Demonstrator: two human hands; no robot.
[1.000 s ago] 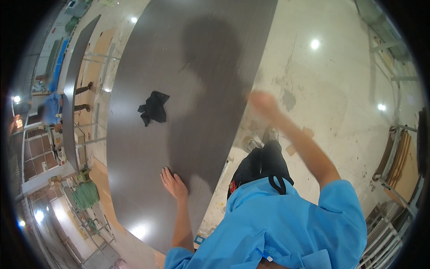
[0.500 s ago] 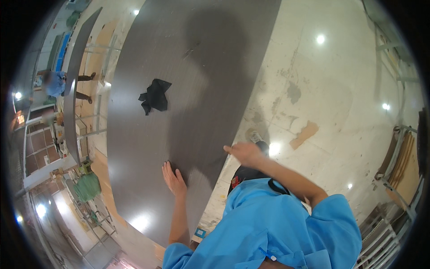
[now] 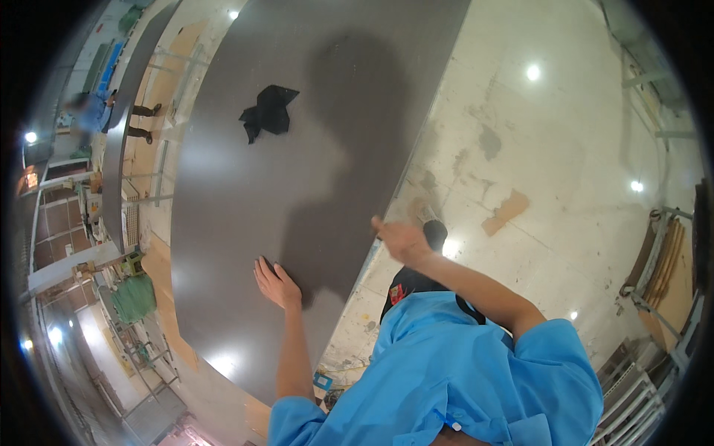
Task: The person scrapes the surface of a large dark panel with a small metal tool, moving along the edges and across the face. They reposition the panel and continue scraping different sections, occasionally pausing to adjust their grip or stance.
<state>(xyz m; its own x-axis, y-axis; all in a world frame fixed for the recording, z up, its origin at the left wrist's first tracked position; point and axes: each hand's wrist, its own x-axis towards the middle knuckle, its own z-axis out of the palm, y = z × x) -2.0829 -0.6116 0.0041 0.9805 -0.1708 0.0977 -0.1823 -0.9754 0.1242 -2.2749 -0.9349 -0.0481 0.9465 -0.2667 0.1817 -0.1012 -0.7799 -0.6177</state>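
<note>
A large dark brown-grey board (image 3: 223, 201) stretches in front of me, its long right edge beside my body. My left hand (image 3: 279, 285) lies flat on its near part, fingers stretched out and close together. At the right edge of the board is my right hand (image 3: 404, 240), its fingers curled in and the foremost fingertip at the edge. Whatever may be in that hand is hidden or too small to make out. A crumpled black cloth (image 3: 271, 111) rests on the board, well beyond both hands.
Pale stained floor (image 3: 550, 134) runs along the right, with a torn brown piece (image 3: 507, 213) on it. Racks of boards (image 3: 666, 260) stand far right. Across on the left, a person in blue (image 3: 93, 113) stands at another dark board (image 3: 119, 156). A green bundle (image 3: 134, 297) sits lower left.
The black cloth appears farther from me, and the view has shifted slightly. My left hand has moved a little away and left, still flat; my right hand has moved slightly farther along the edge.
</note>
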